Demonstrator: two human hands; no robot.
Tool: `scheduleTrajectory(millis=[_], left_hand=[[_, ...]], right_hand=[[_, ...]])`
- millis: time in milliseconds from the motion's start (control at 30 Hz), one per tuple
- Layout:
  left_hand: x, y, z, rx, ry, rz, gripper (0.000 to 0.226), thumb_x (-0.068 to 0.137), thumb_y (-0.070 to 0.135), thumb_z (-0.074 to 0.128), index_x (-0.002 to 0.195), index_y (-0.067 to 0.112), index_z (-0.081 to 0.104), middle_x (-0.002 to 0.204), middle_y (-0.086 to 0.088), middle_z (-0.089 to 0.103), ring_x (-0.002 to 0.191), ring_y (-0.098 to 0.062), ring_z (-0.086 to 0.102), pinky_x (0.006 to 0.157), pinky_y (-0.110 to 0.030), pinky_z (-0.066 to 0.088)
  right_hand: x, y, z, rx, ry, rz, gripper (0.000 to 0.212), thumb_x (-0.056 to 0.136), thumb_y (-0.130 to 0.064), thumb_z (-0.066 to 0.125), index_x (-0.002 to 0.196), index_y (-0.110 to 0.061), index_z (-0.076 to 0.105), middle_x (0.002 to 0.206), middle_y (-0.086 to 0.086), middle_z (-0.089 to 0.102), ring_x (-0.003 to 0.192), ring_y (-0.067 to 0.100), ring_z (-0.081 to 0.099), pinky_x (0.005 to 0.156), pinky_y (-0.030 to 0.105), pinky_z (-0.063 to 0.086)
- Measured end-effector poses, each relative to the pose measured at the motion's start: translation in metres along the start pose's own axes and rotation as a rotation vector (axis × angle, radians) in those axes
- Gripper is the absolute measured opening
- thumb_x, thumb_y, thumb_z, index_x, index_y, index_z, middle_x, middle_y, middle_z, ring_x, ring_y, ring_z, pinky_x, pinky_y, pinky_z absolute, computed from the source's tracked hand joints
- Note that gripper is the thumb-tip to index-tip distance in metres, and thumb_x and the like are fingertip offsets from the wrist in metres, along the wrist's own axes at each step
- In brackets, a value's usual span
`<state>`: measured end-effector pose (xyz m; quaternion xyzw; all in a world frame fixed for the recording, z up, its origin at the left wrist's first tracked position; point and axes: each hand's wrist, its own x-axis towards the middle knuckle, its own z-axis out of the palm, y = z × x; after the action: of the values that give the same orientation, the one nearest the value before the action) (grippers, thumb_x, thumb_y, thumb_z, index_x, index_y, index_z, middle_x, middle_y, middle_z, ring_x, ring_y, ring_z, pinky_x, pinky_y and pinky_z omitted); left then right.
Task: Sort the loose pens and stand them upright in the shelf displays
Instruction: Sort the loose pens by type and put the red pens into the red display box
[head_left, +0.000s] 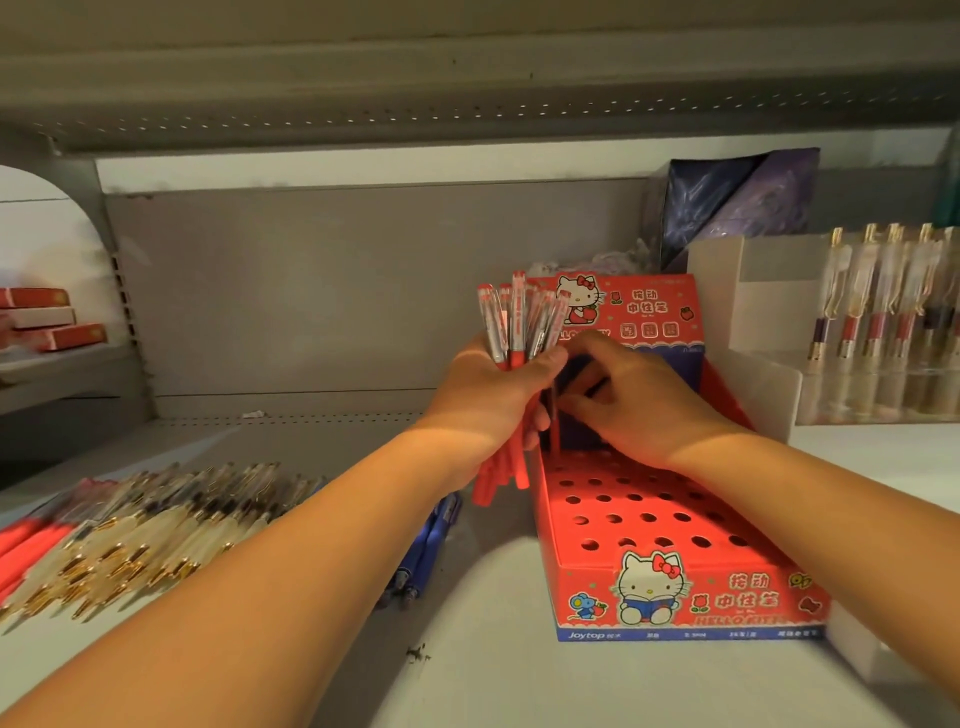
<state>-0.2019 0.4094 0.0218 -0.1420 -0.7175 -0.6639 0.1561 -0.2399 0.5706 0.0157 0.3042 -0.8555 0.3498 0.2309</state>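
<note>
Your left hand grips a bunch of red, clear-capped plastic pens upright beside the red cardboard display box with punched holes, so supply is close. Your right hand pinches one slim red pen, its tip at a back-row hole.

"Joytop", "HELLO KITTY" on red display box

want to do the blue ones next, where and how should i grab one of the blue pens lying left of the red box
Pinch a blue pen across its mid-barrel, coming from above. They lie flat on the shelf, side by side, with the red display box close on their right, so a sideways approach looks cramped.
</note>
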Motion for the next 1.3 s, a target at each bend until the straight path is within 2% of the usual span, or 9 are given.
scheduleTrajectory(millis=[133, 233, 400, 533, 700, 833, 1000, 1200, 1300], left_hand=[[-0.001, 0.000, 0.002, 0.053, -0.017, 0.039, 0.013, 0.093, 0.024, 0.067, 0.085, 0.017, 0.060, 0.047, -0.006, 0.056, 0.036, -0.020, 0.048, 0.039, -0.025, 0.042], [-0.002, 0.002, 0.002, 0.078, -0.053, 0.055, 0.008, 0.093, 0.021, 0.067, 0.086, 0.019, 0.063, 0.047, -0.006, 0.056, 0.035, -0.019, 0.048, 0.039, -0.024, 0.042], [-0.003, 0.002, 0.001, 0.105, -0.116, 0.056, 0.008, 0.094, 0.019, 0.066, 0.086, 0.019, 0.063, 0.047, -0.004, 0.055, 0.035, -0.015, 0.049, 0.038, -0.023, 0.042], [-0.004, 0.003, 0.000, 0.043, -0.108, 0.009, 0.016, 0.094, 0.026, 0.066, 0.082, 0.016, 0.060, 0.049, -0.002, 0.058, 0.041, -0.014, 0.056, 0.042, -0.025, 0.046], [-0.003, 0.008, -0.001, -0.025, -0.004, -0.049, 0.013, 0.093, 0.029, 0.068, 0.086, 0.019, 0.063, 0.060, 0.000, 0.065, 0.050, -0.015, 0.064, 0.045, -0.031, 0.054], [0.000, 0.012, -0.005, -0.027, 0.086, -0.020, 0.020, 0.094, 0.028, 0.066, 0.079, 0.016, 0.060, 0.054, 0.003, 0.058, 0.042, -0.016, 0.058, 0.045, -0.037, 0.056], [-0.001, 0.012, -0.007, 0.042, 0.130, -0.002, 0.018, 0.095, 0.026, 0.064, 0.081, 0.017, 0.058, 0.054, 0.005, 0.057, 0.038, -0.012, 0.050, 0.041, -0.027, 0.051], [0.001, 0.009, -0.005, 0.069, 0.078, 0.024, 0.009, 0.095, 0.018, 0.061, 0.092, 0.014, 0.054, 0.063, 0.001, 0.058, 0.039, -0.013, 0.046, 0.040, -0.025, 0.043], [0.002, 0.007, -0.004, 0.074, 0.078, 0.033, 0.009, 0.094, 0.018, 0.062, 0.091, 0.017, 0.053, 0.056, 0.002, 0.055, 0.041, -0.014, 0.047, 0.040, -0.026, 0.043]], right_hand=[[0.003, -0.011, -0.006, 0.240, 0.192, -0.006, 0.027, 0.092, -0.006, 0.059, 0.100, -0.030, 0.061, 0.088, -0.009, 0.066, 0.077, 0.007, 0.062, 0.069, 0.023, 0.048], [0.002, -0.021, -0.011, 0.618, 0.189, 0.027, 0.019, 0.093, -0.005, 0.060, 0.096, -0.023, 0.064, 0.080, -0.008, 0.070, 0.072, 0.005, 0.064, 0.057, 0.024, 0.050], [-0.002, -0.024, -0.012, 0.795, 0.176, 0.086, 0.007, 0.089, -0.007, 0.065, 0.090, -0.013, 0.063, 0.068, -0.007, 0.069, 0.063, 0.010, 0.064, 0.048, 0.025, 0.047], [-0.002, -0.024, -0.013, 0.901, 0.156, 0.136, 0.007, 0.092, -0.007, 0.061, 0.087, -0.011, 0.064, 0.072, -0.001, 0.069, 0.066, 0.009, 0.067, 0.055, 0.021, 0.052], [-0.001, -0.029, -0.013, 0.993, 0.146, 0.196, 0.015, 0.099, -0.003, 0.049, 0.095, -0.008, 0.062, 0.083, 0.008, 0.071, 0.074, 0.017, 0.071, 0.069, 0.029, 0.061], [0.001, -0.031, -0.017, 0.981, 0.277, 0.195, 0.018, 0.101, 0.000, 0.045, 0.100, -0.008, 0.061, 0.094, 0.013, 0.068, 0.077, 0.019, 0.070, 0.066, 0.031, 0.061], [0.004, -0.026, -0.025, 0.714, 0.450, 0.104, 0.026, 0.097, 0.004, 0.050, 0.104, -0.020, 0.055, 0.090, 0.004, 0.068, 0.073, 0.013, 0.069, 0.062, 0.034, 0.061], [0.003, -0.016, -0.023, 0.501, 0.393, 0.033, 0.045, 0.095, 0.009, 0.048, 0.091, -0.035, 0.053, 0.083, 0.000, 0.065, 0.084, 0.023, 0.069, 0.067, 0.038, 0.061], [0.002, -0.011, -0.020, 0.509, 0.325, 0.044, 0.044, 0.096, 0.009, 0.047, 0.090, -0.034, 0.054, 0.074, -0.007, 0.067, 0.070, 0.015, 0.069, 0.061, 0.029, 0.060]])
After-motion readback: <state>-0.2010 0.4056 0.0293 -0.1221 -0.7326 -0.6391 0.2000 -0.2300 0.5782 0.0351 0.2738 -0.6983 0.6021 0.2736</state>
